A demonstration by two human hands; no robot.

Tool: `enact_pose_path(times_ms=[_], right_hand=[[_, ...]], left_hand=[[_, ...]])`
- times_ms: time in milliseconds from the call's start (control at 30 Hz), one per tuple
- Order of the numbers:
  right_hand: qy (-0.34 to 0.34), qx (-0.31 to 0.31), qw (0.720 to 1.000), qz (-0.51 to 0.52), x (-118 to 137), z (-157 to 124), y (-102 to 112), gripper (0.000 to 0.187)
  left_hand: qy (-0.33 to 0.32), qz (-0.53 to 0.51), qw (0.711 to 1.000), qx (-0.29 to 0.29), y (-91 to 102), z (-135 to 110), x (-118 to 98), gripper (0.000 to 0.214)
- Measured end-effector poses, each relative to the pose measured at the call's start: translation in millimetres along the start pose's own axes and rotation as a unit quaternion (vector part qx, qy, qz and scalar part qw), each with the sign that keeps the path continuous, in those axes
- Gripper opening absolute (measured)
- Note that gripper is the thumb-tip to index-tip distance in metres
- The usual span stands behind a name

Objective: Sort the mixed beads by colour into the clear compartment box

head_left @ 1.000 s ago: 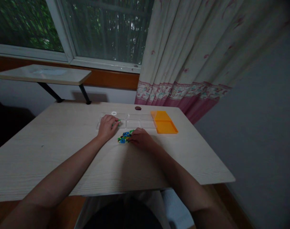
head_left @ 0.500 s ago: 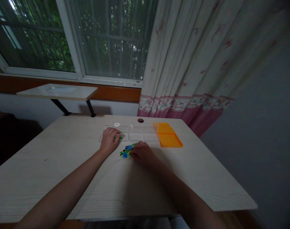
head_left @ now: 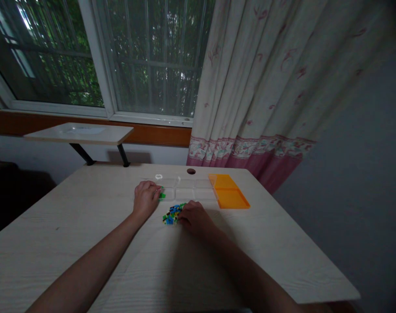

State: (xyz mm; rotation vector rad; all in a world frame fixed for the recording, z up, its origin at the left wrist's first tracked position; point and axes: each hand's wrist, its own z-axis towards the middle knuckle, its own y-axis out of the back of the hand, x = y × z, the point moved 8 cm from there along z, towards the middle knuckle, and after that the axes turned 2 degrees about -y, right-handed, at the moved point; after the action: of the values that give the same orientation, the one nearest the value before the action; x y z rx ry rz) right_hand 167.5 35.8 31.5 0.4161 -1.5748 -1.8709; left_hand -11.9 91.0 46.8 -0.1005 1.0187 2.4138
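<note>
My left hand is over the left compartments of a clear divided tray. Its fingers are curled in, with a bit of green at the tips. Small green blocks lie in the tray by those fingers. In front of the tray is a small pile of toy building blocks in blue, green, yellow and black. Bent at the pile's right edge, my right hand has its fingertips closed among the blocks. What they pinch, if anything, is hidden.
An orange two-part lid lies open at the tray's right end. Behind the tray is a round hole in the wooden table. A raised shelf on black legs stands at the back left. Curtain hangs behind the right side.
The view has tipped up slightly, so everything sits lower. My left fingers have drawn back a little to the left, leaving green blocks in the tray. My right hand stays at the pile.
</note>
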Motion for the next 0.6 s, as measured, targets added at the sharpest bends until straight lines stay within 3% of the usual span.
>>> enact_pose_path(times_ms=[333,467,600], right_hand=[[-0.022,-0.080,0.989,0.120,-20,1,1,0.007],[-0.040,-0.142,0.972,0.183,-32,1,6,0.004],[-0.060,-0.206,0.946,0.243,-40,-3,16,0.014]], left_hand=[[-0.001,0.011,1.000,0.021,-3.5,0,-1,0.023],[-0.007,0.011,1.000,0.022,-1.4,1,-5,0.025],[-0.040,-0.008,0.999,0.015,3.9,1,-19,0.028]])
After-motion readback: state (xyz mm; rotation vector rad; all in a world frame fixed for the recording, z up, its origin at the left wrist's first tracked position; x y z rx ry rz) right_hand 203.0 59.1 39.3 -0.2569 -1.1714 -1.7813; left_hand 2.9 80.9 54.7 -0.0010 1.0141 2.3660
